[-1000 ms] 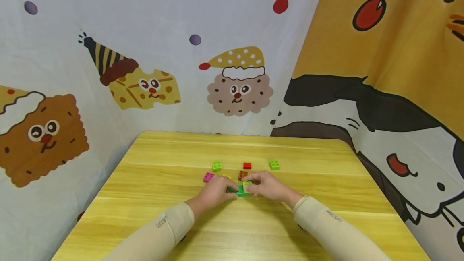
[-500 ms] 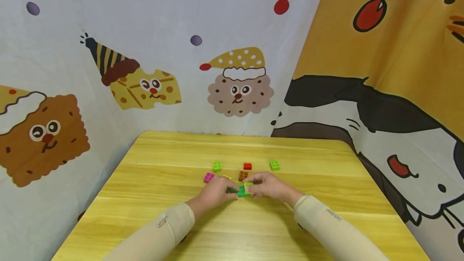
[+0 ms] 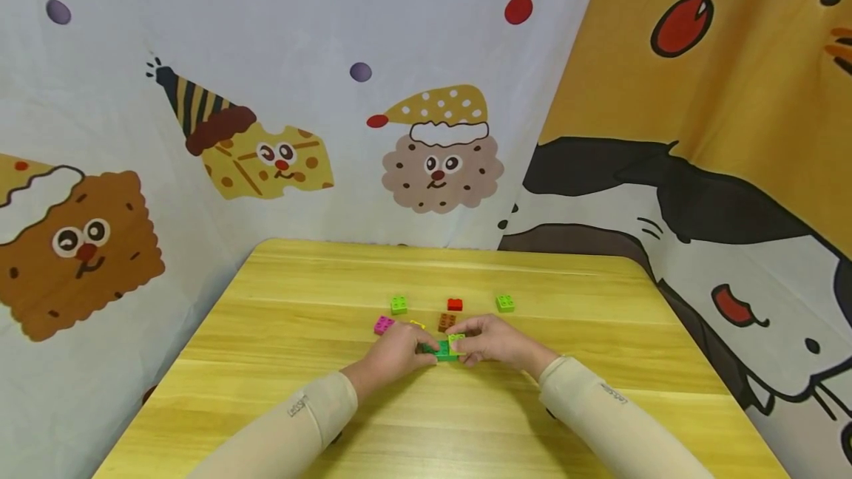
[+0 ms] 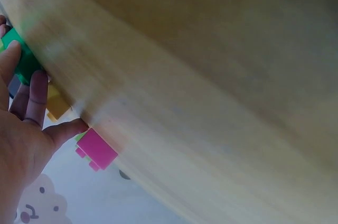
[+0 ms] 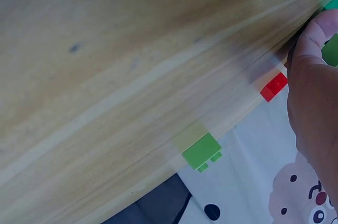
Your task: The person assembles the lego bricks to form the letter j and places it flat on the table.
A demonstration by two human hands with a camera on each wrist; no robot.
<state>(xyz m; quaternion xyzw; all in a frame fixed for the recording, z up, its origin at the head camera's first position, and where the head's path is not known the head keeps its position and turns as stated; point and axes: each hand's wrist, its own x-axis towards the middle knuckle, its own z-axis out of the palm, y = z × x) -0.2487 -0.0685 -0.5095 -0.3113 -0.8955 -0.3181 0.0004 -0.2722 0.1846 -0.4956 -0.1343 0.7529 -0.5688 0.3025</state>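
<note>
In the head view my left hand (image 3: pixel 394 351) grips the left end of a dark green toy building brick (image 3: pixel 442 351) on the table. A lime green brick (image 3: pixel 455 343) sits over the right end of that brick, pinched by my right hand (image 3: pixel 498 341). Whether the two are pressed fully together cannot be told. From the left wrist, the thumb and fingers are seen around the dark green brick (image 4: pixel 25 61). The right wrist view catches only part of the lime brick (image 5: pixel 330 50) beyond my hand.
Just beyond the hands lie a magenta brick (image 3: pixel 383 325), a partly hidden yellow piece (image 3: pixel 417 325) and a brown brick (image 3: pixel 447 322). Farther back are a red brick (image 3: pixel 455 304) and two lime bricks, one left (image 3: pixel 399 305), one right (image 3: pixel 504 303). A printed curtain (image 3: pixel 299 43) hangs behind the table.
</note>
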